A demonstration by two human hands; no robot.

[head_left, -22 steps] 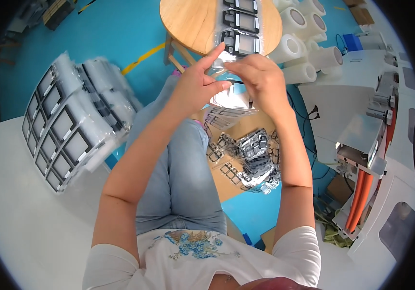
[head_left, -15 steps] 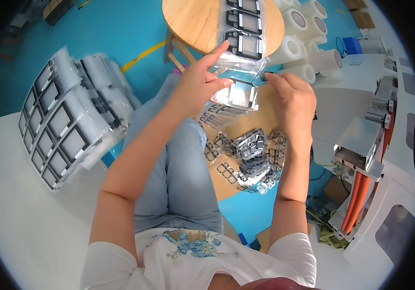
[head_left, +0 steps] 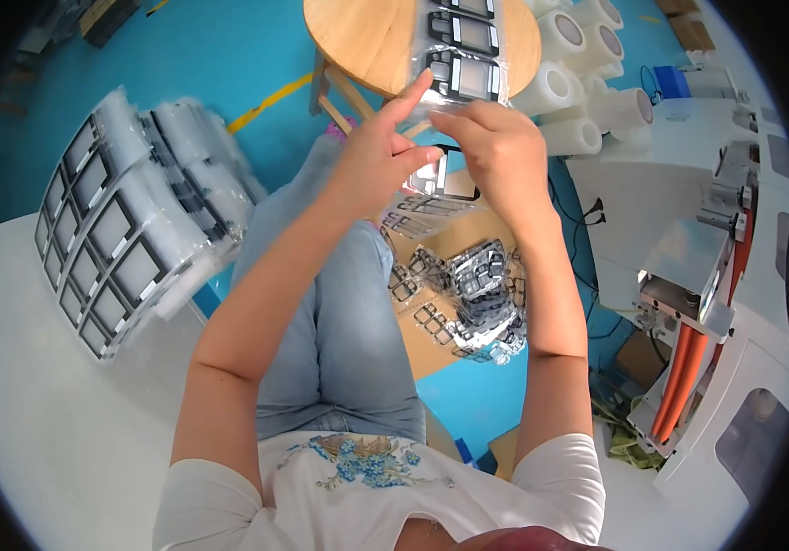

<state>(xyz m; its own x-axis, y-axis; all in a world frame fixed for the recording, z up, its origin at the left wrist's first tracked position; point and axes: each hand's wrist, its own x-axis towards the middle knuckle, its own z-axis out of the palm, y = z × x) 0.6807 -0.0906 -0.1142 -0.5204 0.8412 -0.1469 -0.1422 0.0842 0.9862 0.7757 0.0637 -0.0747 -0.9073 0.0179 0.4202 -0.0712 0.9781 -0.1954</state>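
Both hands' fingers (head_left: 431,153) pinching bagged frame (head_left: 450,176)

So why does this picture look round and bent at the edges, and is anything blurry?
Head view: the fisheye lens bows straight edges and leaves black corners; even bright light, glare on the plastic-wrapped frames; the left hand and right hand look sharp around a small bagged part.
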